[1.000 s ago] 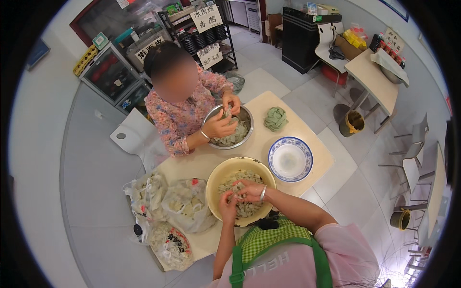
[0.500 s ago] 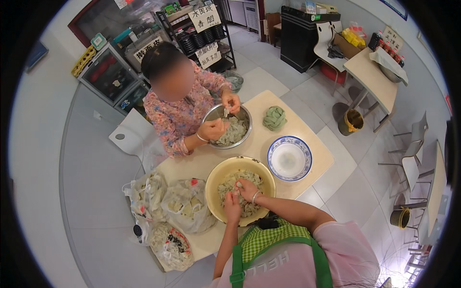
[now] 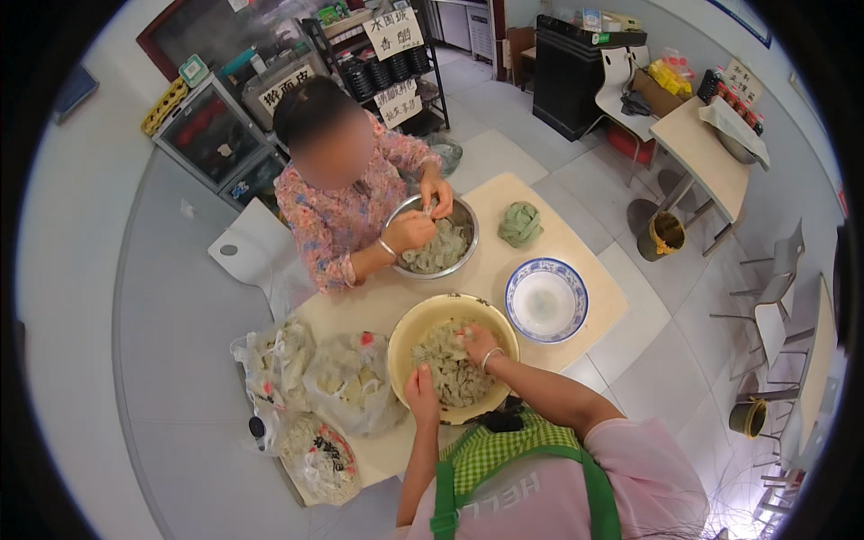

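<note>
A cream enamel basin [image 3: 402, 346] with a dark-chipped rim stands at the table's near edge. In it lies a heap of grey-green torn pieces [image 3: 461, 382], soft-looking and of a kind I cannot name. My left hand [image 3: 421, 394] hangs over the basin's left side, fingers pressed together; whatever they hold is too small to see. At the heap's upper right, my right hand [image 3: 481, 345] has its bent fingers among the pieces. Across the table a person in a flowered top works with both hands over a steel bowl [image 3: 473, 236] of similar pieces.
To the right sit a blue-and-white bowl [image 3: 546, 300] and a bundled green cloth-like lump [image 3: 520, 224]. Several filled plastic bags [image 3: 354, 382] crowd the table's left side. A white chair [image 3: 255, 243] stands beside the other person. The table [image 3: 594, 297] ends at a right corner.
My hands, together over the basin before, are now apart: the right has moved up and right into the heap, the left slightly left. The other person's hands have come together over the steel bowl.
</note>
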Demonstrator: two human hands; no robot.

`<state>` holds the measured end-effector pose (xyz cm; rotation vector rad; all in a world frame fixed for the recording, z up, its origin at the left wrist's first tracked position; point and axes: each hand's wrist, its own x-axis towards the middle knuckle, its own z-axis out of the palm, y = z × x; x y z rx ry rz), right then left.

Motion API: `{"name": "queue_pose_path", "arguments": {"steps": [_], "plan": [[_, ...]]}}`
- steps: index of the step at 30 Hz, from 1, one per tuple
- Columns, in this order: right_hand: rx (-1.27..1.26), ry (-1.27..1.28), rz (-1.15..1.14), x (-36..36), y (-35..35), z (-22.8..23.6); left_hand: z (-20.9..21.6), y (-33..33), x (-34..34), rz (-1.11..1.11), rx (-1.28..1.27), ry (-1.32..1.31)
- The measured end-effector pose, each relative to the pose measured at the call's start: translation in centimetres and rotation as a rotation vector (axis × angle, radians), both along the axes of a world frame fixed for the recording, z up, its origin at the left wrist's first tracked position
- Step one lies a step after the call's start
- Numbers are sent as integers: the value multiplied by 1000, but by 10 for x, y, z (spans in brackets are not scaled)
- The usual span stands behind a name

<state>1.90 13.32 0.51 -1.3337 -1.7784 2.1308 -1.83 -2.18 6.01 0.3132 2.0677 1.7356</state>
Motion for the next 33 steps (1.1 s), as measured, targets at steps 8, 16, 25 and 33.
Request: {"name": "queue_pose_path", "arguments": {"steps": [8, 16, 25, 33], "plan": [[315, 147, 526, 10, -19, 54, -34, 17, 1, 104, 32, -154], [775, 49, 331, 8, -9, 7, -14, 24, 24, -97, -240, 244], [355, -122, 361, 17, 8, 29, -28, -8, 5, -8, 5, 32], [560, 145, 594, 17, -15, 23, -33, 17, 4, -159, -318, 374]]}}
